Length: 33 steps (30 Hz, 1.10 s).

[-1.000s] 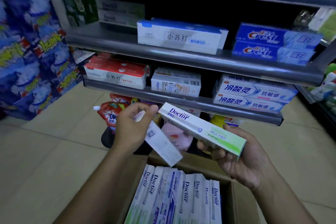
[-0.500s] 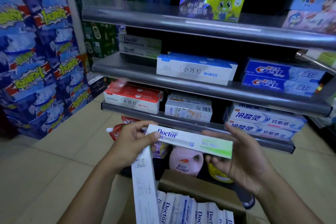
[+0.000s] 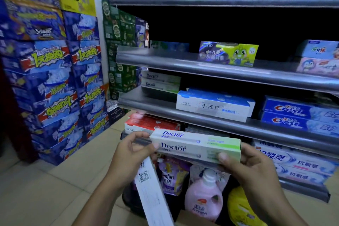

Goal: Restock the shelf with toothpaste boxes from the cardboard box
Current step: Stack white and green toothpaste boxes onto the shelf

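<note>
My right hand (image 3: 255, 169) grips the right end of a white-and-green Doctor toothpaste box (image 3: 194, 147), held level in front of the lower shelf rail. My left hand (image 3: 128, 154) pinches that box's left end. It also holds a second white toothpaste box (image 3: 152, 191), which hangs down from the palm with its QR-code side showing. Two matching Doctor boxes (image 3: 161, 82) lie stacked at the left end of the middle shelf (image 3: 145, 103). Only a brown edge of the cardboard box (image 3: 192, 221) shows at the bottom; its contents are out of view.
Other toothpaste fills the shelves: a white-blue box (image 3: 212, 106), Crest boxes (image 3: 293, 115), a red box (image 3: 146, 124). Detergent bottles (image 3: 203, 194) stand on the floor under the shelves. Stacked blue cartons (image 3: 55, 79) form a wall at the left.
The view has swung upward and left, so higher shelves show and the carton's contents have dropped out of sight. Both hands have lifted the level Doctor box slightly toward the shelves.
</note>
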Each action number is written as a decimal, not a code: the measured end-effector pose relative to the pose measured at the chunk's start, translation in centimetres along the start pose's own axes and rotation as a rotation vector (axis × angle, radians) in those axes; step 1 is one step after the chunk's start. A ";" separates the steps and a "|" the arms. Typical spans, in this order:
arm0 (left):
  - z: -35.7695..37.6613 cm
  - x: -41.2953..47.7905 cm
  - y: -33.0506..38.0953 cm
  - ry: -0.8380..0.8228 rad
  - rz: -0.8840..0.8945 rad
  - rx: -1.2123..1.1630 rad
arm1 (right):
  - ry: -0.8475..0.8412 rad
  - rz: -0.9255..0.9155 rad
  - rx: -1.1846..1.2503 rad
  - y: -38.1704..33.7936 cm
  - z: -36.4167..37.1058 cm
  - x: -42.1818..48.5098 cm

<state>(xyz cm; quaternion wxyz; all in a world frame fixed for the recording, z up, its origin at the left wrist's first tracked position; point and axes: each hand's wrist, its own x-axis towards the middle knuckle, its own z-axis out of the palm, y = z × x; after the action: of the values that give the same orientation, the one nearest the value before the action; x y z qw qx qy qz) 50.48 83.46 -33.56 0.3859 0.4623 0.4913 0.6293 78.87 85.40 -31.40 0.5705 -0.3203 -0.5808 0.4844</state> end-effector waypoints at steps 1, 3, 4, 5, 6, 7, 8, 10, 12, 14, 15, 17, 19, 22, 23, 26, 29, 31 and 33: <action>-0.2 0.2 0.3 0.014 0.017 0.008 | 0.001 0.023 0.045 -0.2 0.2 0.4; -0.3 0.6 0.9 0.036 0.042 0.029 | -0.005 0.073 0.112 -0.5 0.6 1.1; -0.3 0.8 1.1 0.047 0.053 0.048 | -0.016 0.092 0.130 -0.7 0.8 1.5; -0.2 1.0 1.3 0.057 0.064 0.065 | -0.030 0.105 0.141 -0.9 0.9 1.9; -0.1 1.2 1.5 0.065 0.075 0.073 | -0.042 0.113 0.147 -1.0 1.1 2.2; -0.1 1.4 1.8 0.072 0.089 0.070 | -0.051 0.118 0.148 -1.2 1.1 2.6; 0.1 1.6 1.9 0.083 0.102 0.068 | -0.058 0.124 0.146 -1.2 1.1 3.1; 0.5 2.3 2.1 0.103 0.128 0.087 | -0.071 0.134 0.105 -1.3 0.9 4.3; 0.9 3.2 2.3 0.137 0.130 0.106 | -0.092 0.102 0.014 -1.3 0.5 5.7; 1.6 4.1 2.8 0.174 0.128 0.123 | -0.108 0.062 -0.040 -1.3 -0.1 7.2; 2.1 4.6 3.3 0.194 0.129 0.133 | -0.108 0.050 -0.047 -1.4 -0.4 8.1; 3.0 5.2 4.6 0.220 0.117 0.181 | -0.101 0.039 -0.050 -1.7 -0.8 9.6; 4.1 5.8 6.0 0.220 0.088 0.261 | -0.097 0.057 0.010 -2.3 -1.2 11.1; 5.0 7.1 7.4 0.234 0.076 0.302 | -0.076 0.062 0.070 -2.8 -1.5 12.7; 5.1 7.7 7.5 0.240 0.079 0.299 | -0.062 0.058 0.076 -2.8 -1.3 13.3; 4.3 9.7 6.6 0.264 0.123 0.287 | 0.043 0.027 0.124 -1.8 0.1 15.1; 1.8 12.1 4.7 0.283 0.157 0.241 | 0.141 -0.089 0.062 -0.2 2.7 16.0; -0.6 13.9 3.5 0.291 0.204 0.250 | 0.179 -0.167 -0.015 1.1 5.1 16.5; -2.6 15.6 3.1 0.280 0.263 0.257 | 0.221 -0.220 -0.102 1.8 7.4 17.0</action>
<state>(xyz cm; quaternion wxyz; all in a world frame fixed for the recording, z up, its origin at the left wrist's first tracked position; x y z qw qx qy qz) 43.60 96.71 -27.60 0.1664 0.4761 0.5517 0.6643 68.91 100.20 -26.20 0.6636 -0.3345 -0.5700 0.3506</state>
